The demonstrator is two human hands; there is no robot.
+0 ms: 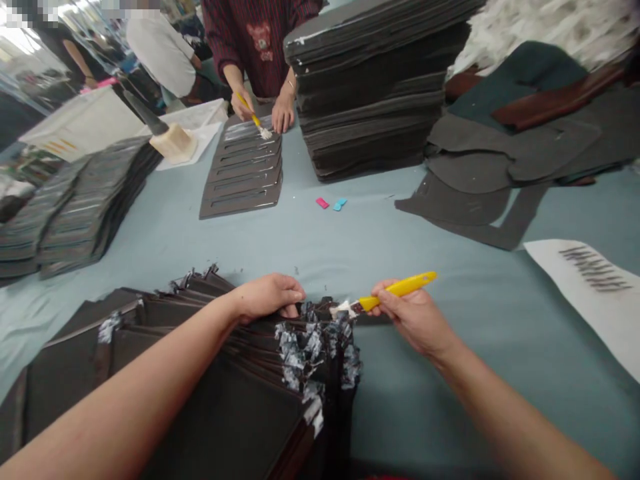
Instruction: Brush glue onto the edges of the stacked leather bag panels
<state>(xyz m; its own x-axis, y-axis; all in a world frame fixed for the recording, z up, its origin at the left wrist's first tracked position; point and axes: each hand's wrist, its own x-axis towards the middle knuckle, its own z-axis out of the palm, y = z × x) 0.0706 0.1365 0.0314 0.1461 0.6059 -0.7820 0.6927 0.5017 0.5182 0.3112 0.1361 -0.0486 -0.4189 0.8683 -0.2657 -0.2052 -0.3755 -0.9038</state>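
Note:
My right hand (413, 317) is closed round the yellow handle of a glue brush (399, 291). White paste coats the brush's bristles, which touch the corner of a dark leather-like piece. To the left, my left hand (273, 295) has its fingers curled at the edge of the fanned dark pieces (240, 407); part of what they grip is hidden. White, flaky smears (295, 350) cover the corners of these pieces. My left forearm lies across the stack.
Across the blue-grey table (350, 247), a co-worker (255, 60) brushes slotted dark panels (243, 170). A tall dark stack (370, 100) stands beside them. A glue container (173, 141), dark scraps (470, 220), a white sheet (590, 280) and several slotted panels (90, 200) lie around.

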